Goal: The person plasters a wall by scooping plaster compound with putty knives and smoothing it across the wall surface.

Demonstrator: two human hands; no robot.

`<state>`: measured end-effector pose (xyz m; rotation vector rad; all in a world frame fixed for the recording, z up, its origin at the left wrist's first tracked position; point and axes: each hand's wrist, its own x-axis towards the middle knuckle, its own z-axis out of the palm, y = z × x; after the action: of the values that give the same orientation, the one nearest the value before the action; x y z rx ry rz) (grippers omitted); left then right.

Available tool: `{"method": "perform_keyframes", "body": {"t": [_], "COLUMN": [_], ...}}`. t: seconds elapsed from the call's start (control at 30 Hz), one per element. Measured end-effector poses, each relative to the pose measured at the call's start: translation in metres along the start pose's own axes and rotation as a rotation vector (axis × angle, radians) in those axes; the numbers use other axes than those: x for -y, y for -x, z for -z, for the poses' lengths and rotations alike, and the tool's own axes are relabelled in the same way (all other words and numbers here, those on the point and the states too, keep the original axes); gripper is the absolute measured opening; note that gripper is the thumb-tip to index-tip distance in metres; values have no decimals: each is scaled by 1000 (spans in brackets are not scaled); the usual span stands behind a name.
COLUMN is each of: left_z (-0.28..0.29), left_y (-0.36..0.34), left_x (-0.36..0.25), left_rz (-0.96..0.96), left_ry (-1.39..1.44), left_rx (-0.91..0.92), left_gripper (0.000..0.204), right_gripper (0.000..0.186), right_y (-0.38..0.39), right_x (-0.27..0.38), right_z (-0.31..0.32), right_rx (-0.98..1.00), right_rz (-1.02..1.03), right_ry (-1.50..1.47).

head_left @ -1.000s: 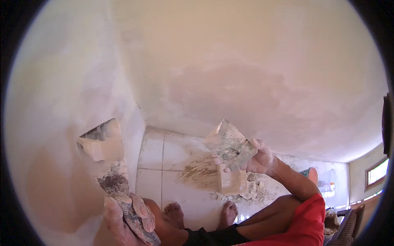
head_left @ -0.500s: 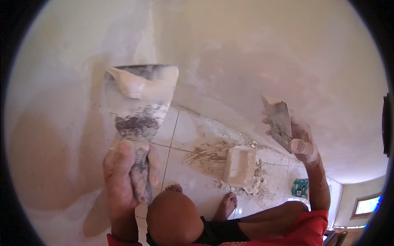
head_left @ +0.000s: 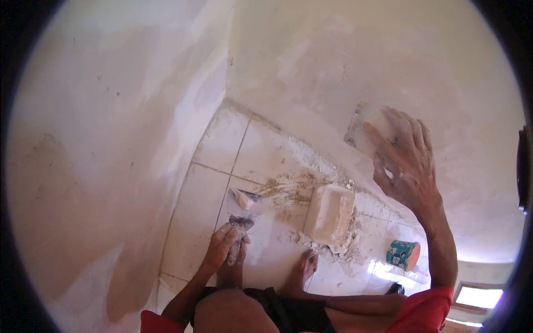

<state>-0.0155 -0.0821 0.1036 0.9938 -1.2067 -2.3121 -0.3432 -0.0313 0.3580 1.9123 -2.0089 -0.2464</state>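
Observation:
Low over the floor, my left hand is closed round the handle of a wide putty knife. A lump of pale putty sits on its blade. At the right wall, my right hand grips a flat, putty-smeared scraper blade. The fingers lie spread over its back, and the blade appears laid against the wall's surface. Part of the blade is hidden under the fingers.
A pale rectangular tub stands on the tiled floor, with putty crumbs round it. A green tin lies tipped near the right wall. My bare foot is beside the tub. The left wall meets the right one in a corner.
My left hand has dropped down and away with the loaded putty knife. My right hand has turned over and risen, bringing the scraper blade from in front of the wall up to it.

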Motion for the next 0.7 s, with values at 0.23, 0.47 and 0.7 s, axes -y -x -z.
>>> {"method": "perform_keyframes", "body": {"t": [0.23,0.47,0.7], "left_z": [21,27,29], "left_y": [5,4,-1], "left_x": [65,77,82], "left_rz": [145,6,18], "left_ry": [23,-232,-305], "left_rx": [57,122,77], "left_gripper": [26,24,25], "right_gripper": [61,56,48], "right_y": [-48,-92,-112], "right_x": [9,14,15], "right_z": [-23,-45,-83], "right_rx": [-36,-72,-9], "right_rz": [206,315,411], "right_ry": [179,339,328]}}
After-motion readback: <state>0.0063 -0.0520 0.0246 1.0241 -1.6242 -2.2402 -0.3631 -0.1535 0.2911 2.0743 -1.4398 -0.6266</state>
